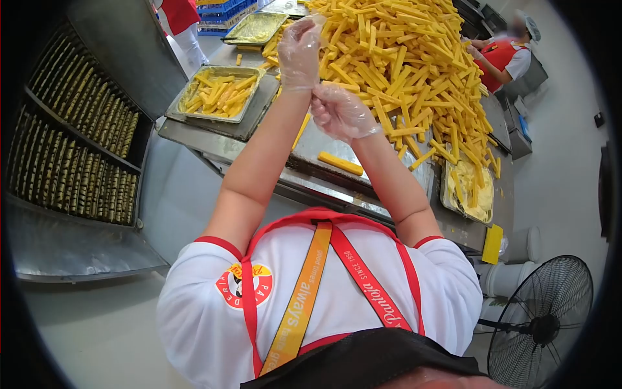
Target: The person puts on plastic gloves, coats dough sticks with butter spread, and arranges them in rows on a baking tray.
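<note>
We count two hands, each in one clear plastic glove. Our right hand [343, 111] is closed, its fingers gripping the cuff of the left glove [299, 70] at the wrist. Our left hand [300, 48] is raised just above it, holding nothing that we can see; the film and angle hide how far its fingers are folded. Both hands are in front of one heap of yellow sticks [402, 65], too many to count, on a metal table [210, 139]. One single stick [340, 163] lies apart near the front edge. We count three sheet pans: one left [183, 111] with sticks piled in it, one behind it [283, 21], and one at right [489, 206] smeared pale yellow. Beyond are two co-workers in red, one at right [502, 63], one partly visible at left [179, 16]; one fan [544, 329] is near our right side.
</note>
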Motion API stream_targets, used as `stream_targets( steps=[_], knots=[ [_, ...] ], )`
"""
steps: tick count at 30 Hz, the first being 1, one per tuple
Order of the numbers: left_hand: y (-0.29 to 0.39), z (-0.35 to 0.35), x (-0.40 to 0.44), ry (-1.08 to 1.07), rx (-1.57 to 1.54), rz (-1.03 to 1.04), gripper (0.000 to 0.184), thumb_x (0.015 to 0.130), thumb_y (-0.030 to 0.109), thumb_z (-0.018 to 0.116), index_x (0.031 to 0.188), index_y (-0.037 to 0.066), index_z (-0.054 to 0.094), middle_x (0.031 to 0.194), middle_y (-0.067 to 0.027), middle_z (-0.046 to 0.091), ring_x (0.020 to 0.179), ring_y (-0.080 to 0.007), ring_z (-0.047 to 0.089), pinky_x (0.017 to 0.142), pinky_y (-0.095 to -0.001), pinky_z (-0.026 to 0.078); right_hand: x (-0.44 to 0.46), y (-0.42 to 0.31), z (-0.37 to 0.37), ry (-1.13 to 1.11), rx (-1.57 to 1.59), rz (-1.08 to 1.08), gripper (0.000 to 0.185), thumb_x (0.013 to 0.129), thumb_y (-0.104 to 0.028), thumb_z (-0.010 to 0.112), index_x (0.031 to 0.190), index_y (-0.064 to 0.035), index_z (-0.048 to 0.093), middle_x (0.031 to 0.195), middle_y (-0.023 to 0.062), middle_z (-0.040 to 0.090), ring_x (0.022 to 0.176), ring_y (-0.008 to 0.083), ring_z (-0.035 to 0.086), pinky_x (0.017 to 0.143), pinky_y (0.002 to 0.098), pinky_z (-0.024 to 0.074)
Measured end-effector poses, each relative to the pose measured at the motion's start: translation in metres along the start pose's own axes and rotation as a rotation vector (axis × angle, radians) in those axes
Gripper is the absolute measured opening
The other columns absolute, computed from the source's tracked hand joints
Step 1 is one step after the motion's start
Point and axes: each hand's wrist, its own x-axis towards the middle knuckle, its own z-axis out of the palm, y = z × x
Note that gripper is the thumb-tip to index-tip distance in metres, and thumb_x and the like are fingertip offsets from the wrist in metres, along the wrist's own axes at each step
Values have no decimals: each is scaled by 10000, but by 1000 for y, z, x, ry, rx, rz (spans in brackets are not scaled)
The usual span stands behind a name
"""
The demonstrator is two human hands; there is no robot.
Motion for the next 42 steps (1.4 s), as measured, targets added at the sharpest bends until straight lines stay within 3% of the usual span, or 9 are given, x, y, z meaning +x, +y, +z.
stream_targets(
  steps=[2,8,18,21,24,30,33,36,42],
  knots=[
    [-12,-5,5,41,-182,-190,260,852,119,660,1100,46,636,971,-46,646,834,-137,612,708,-264,522,1,0,14,251,-411,-250,136,895,-73,702,922,-20,580,812,21,603,603,76,543,514,223,473],
    [-41,-24,20,-17,-339,-533,296,816,106,701,1102,113,626,914,-8,592,842,-128,575,679,-273,506,4,-12,14,45,-1791,-1436,159,788,31,725,927,-9,660,838,93,643,702,234,635,592,317,523],
    [-41,-35,28,-127,-424,-467,320,840,144,682,1144,56,635,940,-42,597,835,-122,559,639,-248,493,-12,-20,37,-180,-2289,-1411,325,802,-40,662,1106,69,624,1049,175,631,838,273,672,639,328,545],
    [-40,-34,24,-200,-96,-361,300,846,159,679,1126,58,648,942,-47,602,810,-127,564,630,-242,499,-17,-17,42,-96,-2507,-1448,320,828,-85,652,1104,71,614,1058,159,620,798,242,661,611,314,531],
    [-34,-27,19,-165,-215,-499,275,849,169,678,1104,67,664,938,-46,614,789,-130,572,633,-240,506,-25,-20,50,-57,-2519,-1450,290,836,-99,650,1076,61,620,1021,149,623,769,220,648,587,303,517],
    [-10,-13,8,-235,-51,-335,252,876,209,671,1090,76,674,1005,-46,659,843,-129,604,648,-244,519,-30,-10,53,115,-2471,-1365,230,845,-93,637,1031,42,623,931,122,621,697,220,626,565,300,507],
    [-12,-10,6,-254,-72,-326,256,881,206,670,1088,54,667,1011,-55,669,842,-120,610,650,-243,520,-38,-12,67,125,-2577,-1132,185,842,-99,640,982,18,613,873,109,604,675,224,615,541,301,497],
    [-8,-9,3,-204,4,-178,256,872,179,685,1080,31,660,987,-56,673,828,-110,610,647,-247,520,-29,-15,60,99,-2144,-1248,134,883,-121,609,906,5,571,801,61,586,583,187,577,502,308,478],
    [18,4,-6,-146,-85,411,217,913,125,639,1073,-23,632,994,-66,665,876,-126,608,829,-262,494,-35,-31,47,7,-269,92,111,931,-112,566,924,-2,552,721,14,540,447,33,429,363,197,358]
  ],
)
